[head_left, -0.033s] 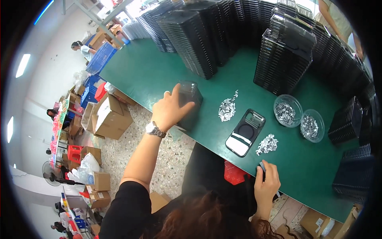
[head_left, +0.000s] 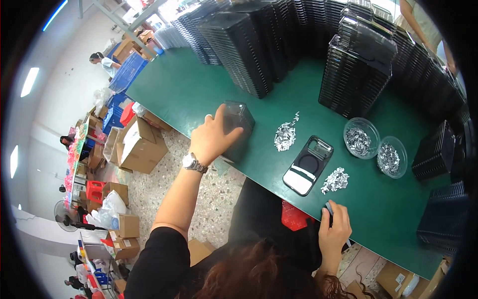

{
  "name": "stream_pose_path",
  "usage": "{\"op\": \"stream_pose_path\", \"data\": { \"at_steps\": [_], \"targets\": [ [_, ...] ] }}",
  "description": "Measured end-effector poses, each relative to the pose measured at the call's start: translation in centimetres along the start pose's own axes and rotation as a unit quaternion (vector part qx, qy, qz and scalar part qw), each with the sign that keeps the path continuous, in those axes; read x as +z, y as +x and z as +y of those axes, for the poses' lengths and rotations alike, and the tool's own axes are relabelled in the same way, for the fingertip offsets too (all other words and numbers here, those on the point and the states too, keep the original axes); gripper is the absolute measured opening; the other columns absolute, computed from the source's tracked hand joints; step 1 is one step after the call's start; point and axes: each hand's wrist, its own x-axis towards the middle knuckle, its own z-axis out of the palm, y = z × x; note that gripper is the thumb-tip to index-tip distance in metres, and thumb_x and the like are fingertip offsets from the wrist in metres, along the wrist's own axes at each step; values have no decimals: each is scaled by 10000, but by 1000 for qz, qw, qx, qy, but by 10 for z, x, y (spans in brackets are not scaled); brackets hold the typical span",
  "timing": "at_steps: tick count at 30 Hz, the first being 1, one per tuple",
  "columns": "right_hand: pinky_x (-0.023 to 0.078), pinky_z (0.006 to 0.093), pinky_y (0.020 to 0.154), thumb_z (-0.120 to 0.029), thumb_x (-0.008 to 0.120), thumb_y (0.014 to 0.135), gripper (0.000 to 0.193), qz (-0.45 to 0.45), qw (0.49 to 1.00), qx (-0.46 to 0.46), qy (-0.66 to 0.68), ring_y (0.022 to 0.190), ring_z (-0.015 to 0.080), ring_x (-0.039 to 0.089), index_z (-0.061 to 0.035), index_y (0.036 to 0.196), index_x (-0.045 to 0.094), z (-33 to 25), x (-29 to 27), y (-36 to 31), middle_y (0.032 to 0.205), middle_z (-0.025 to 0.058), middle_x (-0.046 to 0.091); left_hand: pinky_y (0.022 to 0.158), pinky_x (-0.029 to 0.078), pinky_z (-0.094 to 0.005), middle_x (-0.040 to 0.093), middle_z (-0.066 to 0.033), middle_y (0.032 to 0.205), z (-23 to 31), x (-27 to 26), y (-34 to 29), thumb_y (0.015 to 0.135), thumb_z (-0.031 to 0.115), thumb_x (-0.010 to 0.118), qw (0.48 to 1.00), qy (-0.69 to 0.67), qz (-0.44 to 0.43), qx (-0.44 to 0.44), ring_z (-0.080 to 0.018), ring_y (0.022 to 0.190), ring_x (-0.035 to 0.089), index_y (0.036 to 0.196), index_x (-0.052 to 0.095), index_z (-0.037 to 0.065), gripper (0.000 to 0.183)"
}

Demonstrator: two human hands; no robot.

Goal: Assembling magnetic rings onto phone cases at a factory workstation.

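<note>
With fingers spread, my left hand (head_left: 210,138) rests over a short stack of dark, clear-edged phone cases (head_left: 240,117) at the table's near left edge. My right hand (head_left: 337,225) is closed at the near edge, thumb and fingers pinching a small grey-blue object (head_left: 328,206) whose kind I cannot make out. Between the hands a single phone case (head_left: 306,165) lies flat, with a dark ring and a white band. One pile of small silvery pieces (head_left: 285,137) lies to its left, another pile (head_left: 336,180) to its right.
Two clear round bowls (head_left: 345,136) of silvery pieces stand on the green table (head_left: 368,224). Tall stacks of cases (head_left: 356,77) line the far side, with shorter stacks (head_left: 434,155) at right. Cardboard boxes (head_left: 144,149) and a fan (head_left: 65,216) stand left, beyond the table.
</note>
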Motion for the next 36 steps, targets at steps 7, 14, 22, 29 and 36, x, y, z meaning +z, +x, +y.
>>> {"op": "stream_pose_path", "data": {
  "at_steps": [7, 14, 22, 29, 36],
  "targets": [
    [540, 448, 792, -118, 671, 965, 226, -18, 999, -10, 28, 950, 386, 674, 5, 1154, 678, 1, -4, 2, 1059, 176, 673, 816, 580, -502, 618, -308, 1262, 2, -16, -35, 816, 593, 775, 998, 41, 41, 0, -448, 1052, 692, 1598, 330, 100, 1026],
    [527, 434, 824, -60, 633, 983, 247, -44, 997, 15, 59, 965, 391, 662, 44, 1207, 641, 5, -6, -3, 1094, 201, 644, 892, 570, -486, 443, -392, 1489, 137, 21, -51, 867, 470, 764, 950, -180, 20, 255, -459, 1091, 657, 1606, 320, 74, 949],
    [513, 416, 853, -62, 610, 1004, 270, -52, 995, 51, 62, 992, 381, 641, 57, 1247, 618, 1, -6, 0, 1125, 202, 626, 683, 579, -385, 423, -408, 1501, 193, 89, -43, 808, 483, 799, 968, -44, -23, 246, -364, 966, 679, 1664, 222, 117, 1095],
    [513, 400, 847, -71, 603, 1014, 272, -54, 995, 45, 66, 976, 362, 640, 56, 1254, 616, -1, -11, -1, 1112, 193, 624, 727, 593, -418, 439, -410, 1478, 180, 83, -47, 845, 412, 772, 968, -114, -25, 223, -396, 1004, 667, 1664, 198, 102, 1047],
    [516, 393, 805, -68, 630, 999, 255, -45, 993, 68, 86, 926, 354, 642, 43, 1228, 636, 7, -7, -4, 1078, 189, 624, 893, 587, -401, 548, -249, 1458, 112, 35, -27, 1022, 254, 557, 723, -671, -114, 124, -304, 1081, 699, 1652, 224, 84, 733]
  ]
}}
